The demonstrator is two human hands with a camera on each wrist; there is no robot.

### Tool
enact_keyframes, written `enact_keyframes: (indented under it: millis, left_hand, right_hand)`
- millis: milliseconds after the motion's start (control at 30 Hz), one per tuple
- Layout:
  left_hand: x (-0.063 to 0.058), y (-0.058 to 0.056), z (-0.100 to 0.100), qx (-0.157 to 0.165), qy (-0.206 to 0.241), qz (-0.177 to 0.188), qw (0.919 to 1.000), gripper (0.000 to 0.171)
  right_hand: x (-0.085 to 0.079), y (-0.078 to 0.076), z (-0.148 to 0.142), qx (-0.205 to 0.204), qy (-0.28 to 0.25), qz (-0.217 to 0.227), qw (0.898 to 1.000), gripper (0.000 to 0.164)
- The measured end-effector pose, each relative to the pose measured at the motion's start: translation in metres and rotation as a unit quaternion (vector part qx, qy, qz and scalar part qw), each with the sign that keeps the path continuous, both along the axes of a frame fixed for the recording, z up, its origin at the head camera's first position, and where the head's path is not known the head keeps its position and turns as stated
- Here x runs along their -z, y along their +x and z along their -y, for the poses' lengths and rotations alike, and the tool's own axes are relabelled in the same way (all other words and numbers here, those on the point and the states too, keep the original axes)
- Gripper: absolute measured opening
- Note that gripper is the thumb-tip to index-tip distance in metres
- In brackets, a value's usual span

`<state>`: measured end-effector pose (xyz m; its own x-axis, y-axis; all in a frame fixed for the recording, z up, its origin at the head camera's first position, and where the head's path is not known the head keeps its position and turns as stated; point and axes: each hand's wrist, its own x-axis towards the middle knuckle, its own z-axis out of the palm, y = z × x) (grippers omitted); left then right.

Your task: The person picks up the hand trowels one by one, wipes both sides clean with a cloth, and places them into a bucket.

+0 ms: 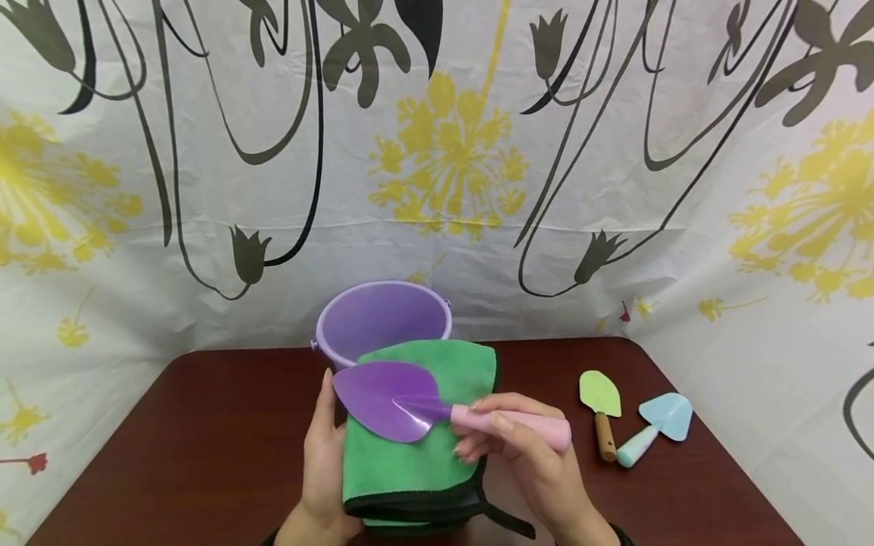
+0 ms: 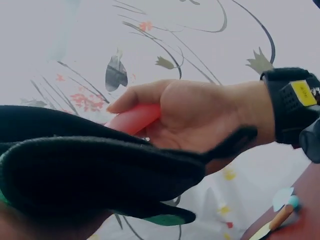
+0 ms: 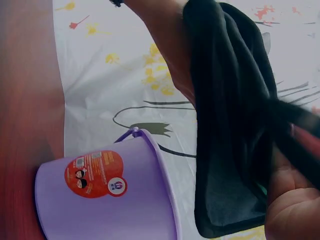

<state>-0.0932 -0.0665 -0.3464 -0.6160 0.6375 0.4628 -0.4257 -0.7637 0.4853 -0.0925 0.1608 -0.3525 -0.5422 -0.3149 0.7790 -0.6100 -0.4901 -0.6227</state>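
My left hand (image 1: 321, 466) holds a folded green cloth (image 1: 396, 474) with black edging, its thumb up along the cloth's left side and its other fingers hidden beneath. My right hand (image 1: 546, 466) grips the pink handle (image 1: 546, 431) of a toy trowel. The trowel's shiny purple blade (image 1: 382, 398) points left over the top of the cloth. A black loop (image 1: 508, 522) hangs from the cloth's lower right corner. From the left wrist view, my right hand (image 2: 185, 110) shows behind the dark folds of the cloth (image 2: 100, 170).
A purple bucket (image 1: 382, 322) stands behind the cloth at the table's back edge, an orange label (image 3: 95, 172) on its side. To the right lie a green trowel (image 1: 601, 394) with a wooden handle and a blue trowel (image 1: 669, 415). A patterned sheet (image 1: 437, 250) hangs around the dark table (image 1: 205, 447).
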Motion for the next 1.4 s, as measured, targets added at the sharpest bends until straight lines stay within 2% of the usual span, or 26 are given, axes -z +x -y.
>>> enact_keyframes:
  millis: [67,133,400,500,633,800,933,1033,1167,1233,1333,1400]
  left_hand:
    - [0.000,0.000,-0.002,0.018,0.014,0.004,0.9997,0.090]
    - [0.000,0.000,-0.004,0.021,0.026,0.008,0.9994,0.088]
    - [0.005,-0.004,-0.007,-0.001,0.052,0.031,0.9981,0.078]
    - [0.005,-0.004,-0.006,0.000,0.054,0.042,0.9977,0.077]
    - [0.005,-0.005,-0.002,0.016,0.062,0.042,0.9971,0.082]
    - [0.003,-0.006,0.003,0.026,0.064,0.042,0.9967,0.083]
    - [0.000,-0.005,0.008,0.005,0.045,0.055,0.9975,0.077]
    - [-0.002,-0.005,0.011,-0.010,0.048,0.059,0.9970,0.072]
    - [-0.003,-0.007,0.012,-0.041,0.071,0.039,0.9959,0.067]
    - [-0.003,-0.008,0.013,-0.066,0.072,0.023,0.9950,0.064]
    - [-0.001,-0.009,0.016,-0.102,0.053,0.015,0.9933,0.058]
    - [0.002,-0.008,0.019,-0.134,0.012,0.021,0.9907,0.050]
  right_hand:
    - [0.000,0.000,0.000,0.003,0.002,0.006,1.000,0.044]
    - [0.000,0.002,0.000,0.011,0.007,0.017,1.000,0.044]
    - [-0.002,0.007,0.003,0.057,0.028,0.080,0.995,0.035]
    - [-0.003,0.006,0.003,0.059,0.029,0.075,0.995,0.034]
    - [-0.004,0.005,0.001,0.064,0.031,0.061,0.996,0.034]
    - [-0.005,0.006,-0.001,0.072,0.035,0.073,0.994,0.034]
    - [-0.006,0.007,-0.001,0.068,0.029,0.088,0.993,0.037]
    - [-0.009,0.008,-0.001,0.070,0.029,0.091,0.993,0.039]
    - [-0.014,0.008,-0.004,0.092,0.035,0.095,0.991,0.039]
    - [-0.016,0.008,-0.007,0.107,0.039,0.099,0.989,0.039]
    - [-0.018,0.008,-0.012,0.118,0.040,0.095,0.988,0.039]
    - [-0.017,0.007,-0.016,0.113,0.033,0.093,0.989,0.041]
